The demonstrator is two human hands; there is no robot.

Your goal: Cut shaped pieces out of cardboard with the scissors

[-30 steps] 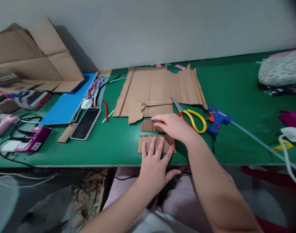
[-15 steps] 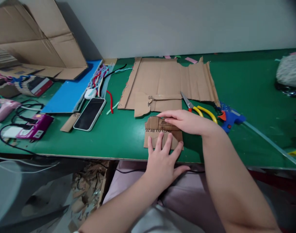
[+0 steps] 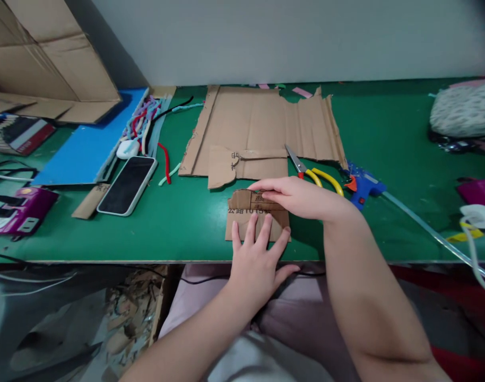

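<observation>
A small printed cardboard piece [image 3: 234,227] lies flat near the table's front edge, dark lettering across it. Over its upper part rests a second cardboard piece [image 3: 240,199] with a rounded top left corner. My left hand [image 3: 257,257] is open, its spread fingertips pressing on the lower piece. From the right, my right hand [image 3: 294,197] lies over the upper piece with fingers stretched out along its top edge. Just behind are a notched cardboard cutout [image 3: 221,168] and scissors [image 3: 306,168] with yellow handles, blades apart.
A large cardboard sheet [image 3: 262,119] lies at the back. On the right are a blue glue gun [image 3: 364,187] with a long glue stick [image 3: 429,231] and a power strip [image 3: 479,192]. Leftward sit a phone [image 3: 127,185], pipe cleaners [image 3: 145,119] and a blue board [image 3: 83,148].
The view has swung a little to the right, so everything on the table appears further left. Both hands keep their places on the cardboard pieces.
</observation>
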